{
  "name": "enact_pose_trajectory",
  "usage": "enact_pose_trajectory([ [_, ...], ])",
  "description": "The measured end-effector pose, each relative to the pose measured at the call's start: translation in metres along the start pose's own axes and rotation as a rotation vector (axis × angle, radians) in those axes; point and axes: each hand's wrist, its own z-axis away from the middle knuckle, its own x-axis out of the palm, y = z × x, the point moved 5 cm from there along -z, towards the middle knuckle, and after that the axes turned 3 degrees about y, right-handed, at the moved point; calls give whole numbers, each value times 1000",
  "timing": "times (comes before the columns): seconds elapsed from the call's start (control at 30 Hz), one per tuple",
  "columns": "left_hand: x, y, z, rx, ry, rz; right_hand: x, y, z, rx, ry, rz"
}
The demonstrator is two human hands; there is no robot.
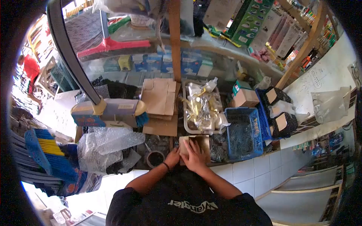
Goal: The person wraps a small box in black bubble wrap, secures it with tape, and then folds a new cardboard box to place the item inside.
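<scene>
A small brown cardboard box sits at the front edge of the work surface, close to my body. My right hand lies over it with the fingers stretched out and a little apart, pressing on the cardboard. At the box's left side, my left hand has its fingers curled against the edge; a dark band is on that wrist. Just behind the box stands a white tray heaped with clear and yellowish plastic-wrapped items. What the box contains is hidden from me.
Right of the box is a blue plastic basket. Flattened cardboard is stacked back left, near a blue-bristled broom head. A round dark-filled container and bubble wrap lie left. A glass case rises behind.
</scene>
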Motion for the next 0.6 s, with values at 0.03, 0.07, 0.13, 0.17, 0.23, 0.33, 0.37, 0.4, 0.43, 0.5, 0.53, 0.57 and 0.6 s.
enact_pose_trajectory([
  [0.03,-14,5,3,-181,23,277,0,-2,-2,4,0,18],
  [0.07,-47,30,-2,-363,48,552,1,-1,-4,32,-21,-20],
  [0.13,-78,55,-4,-542,91,807,2,1,-5,29,-27,-55],
  [0.17,-86,61,-4,-535,107,789,2,1,-5,39,-41,-64],
  [0.23,-88,59,-4,-510,126,748,1,0,-9,-21,61,-152],
  [0.33,-75,46,-5,-502,123,767,-13,-2,-8,-29,101,-213],
  [0.37,-73,43,-4,-507,118,758,-19,-1,-8,-6,122,-251],
  [0.4,-83,48,-5,-510,112,748,-24,1,-7,18,144,-289],
  [0.43,-88,51,-5,-514,106,737,-29,5,-6,43,167,-327],
  [0.5,-87,49,-7,-473,149,835,-35,20,-11,63,248,-321],
  [0.53,-86,48,-8,-449,170,885,-37,28,-14,83,266,-296],
  [0.57,-85,45,-10,-464,132,847,-38,35,-18,100,286,-268],
  [0.6,-84,42,-12,-478,92,810,-41,39,-24,124,284,-284],
])
